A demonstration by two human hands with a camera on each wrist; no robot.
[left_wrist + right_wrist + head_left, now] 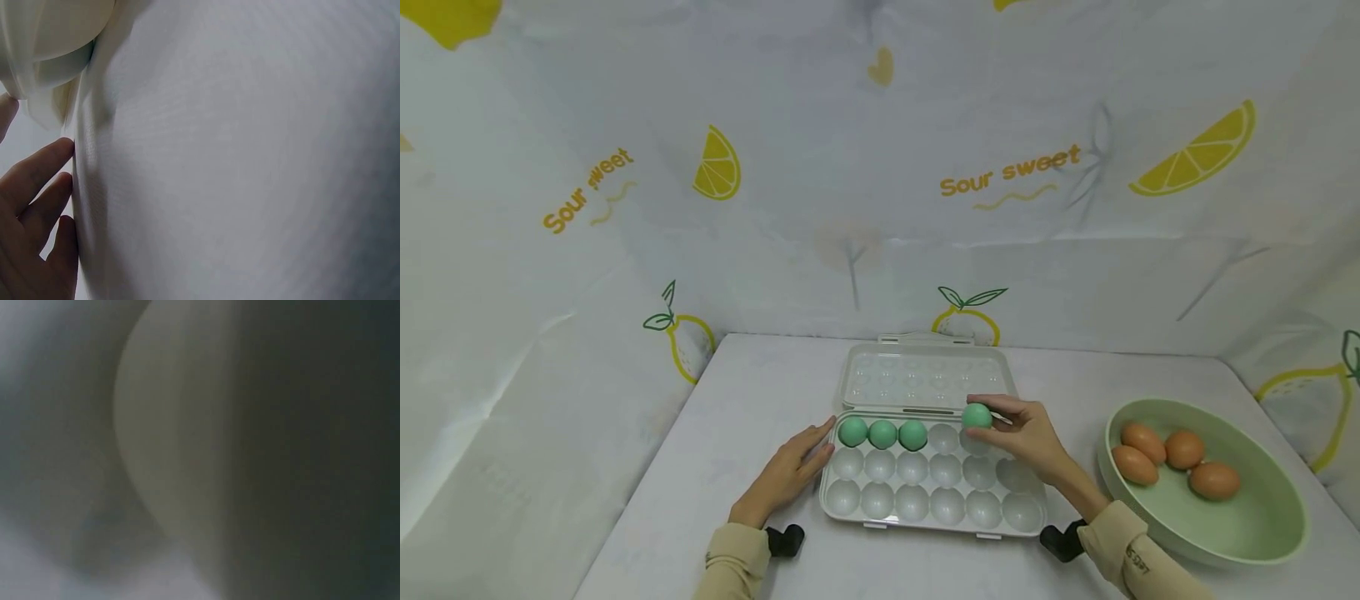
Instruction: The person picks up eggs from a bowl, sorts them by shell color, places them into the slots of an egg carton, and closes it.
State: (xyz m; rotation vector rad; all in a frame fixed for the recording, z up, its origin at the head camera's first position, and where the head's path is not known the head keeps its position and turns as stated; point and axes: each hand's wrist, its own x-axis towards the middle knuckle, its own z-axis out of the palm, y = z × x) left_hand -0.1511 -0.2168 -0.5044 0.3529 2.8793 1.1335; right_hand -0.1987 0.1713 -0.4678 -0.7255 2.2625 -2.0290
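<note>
A clear plastic egg tray [934, 523] lies open on the white table, its lid [925, 377] folded back. Three green eggs [882, 433] sit in the back row at the left. My right hand [1024, 433] pinches a fourth green egg [977, 415] just above the back row, toward the right. My left hand [790, 473] rests flat on the table with straight fingers against the tray's left edge. In the left wrist view those fingers [37, 181] touch the tray's side [69, 106]. The right wrist view is a dark blur.
A pale green bowl [1262, 523] holding several brown eggs [1183, 448] stands at the right of the table. A lemon-print cloth [880, 167] walls the back and both sides. Bare tabletop [760, 375] lies left of the tray.
</note>
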